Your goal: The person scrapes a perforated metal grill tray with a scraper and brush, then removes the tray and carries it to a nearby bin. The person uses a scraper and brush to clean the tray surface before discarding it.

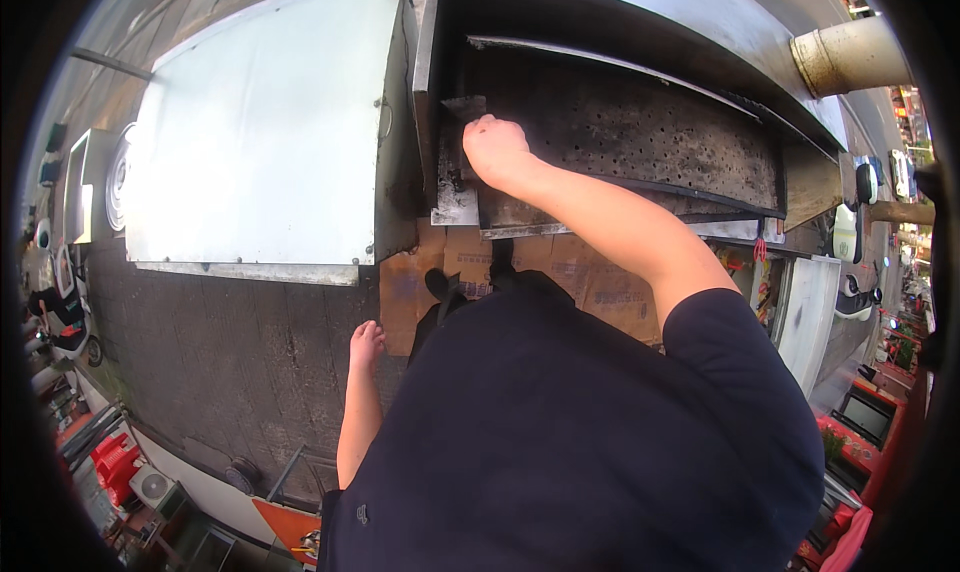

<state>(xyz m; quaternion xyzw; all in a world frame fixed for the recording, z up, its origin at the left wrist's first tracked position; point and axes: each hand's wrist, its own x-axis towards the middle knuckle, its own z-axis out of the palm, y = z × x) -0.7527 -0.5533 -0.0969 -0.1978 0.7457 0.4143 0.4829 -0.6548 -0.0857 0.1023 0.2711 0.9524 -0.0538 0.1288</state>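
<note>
Reaching into the left end of a dark, sooty metal grill box (442, 39), my right hand (495, 146) is closed around the handle of a flat scraper-like blade (466, 107). The handle is hidden in my fist. Beside the hand lies a perforated, blackened metal plate (637, 133) along the box. Residue covers the light metal ledge (454, 210) below the hand. My left hand (367, 341) hangs low at my left side over the pavement, its fingers loosely curled; whether it holds anything cannot be told.
A large pale metal cabinet (262, 137) stands left of the grill box. Flattened cardboard (416, 294) covers the ground at my feet. A thick pipe (851, 54) rises at the box's far right. Beyond are a street and parked vehicles.
</note>
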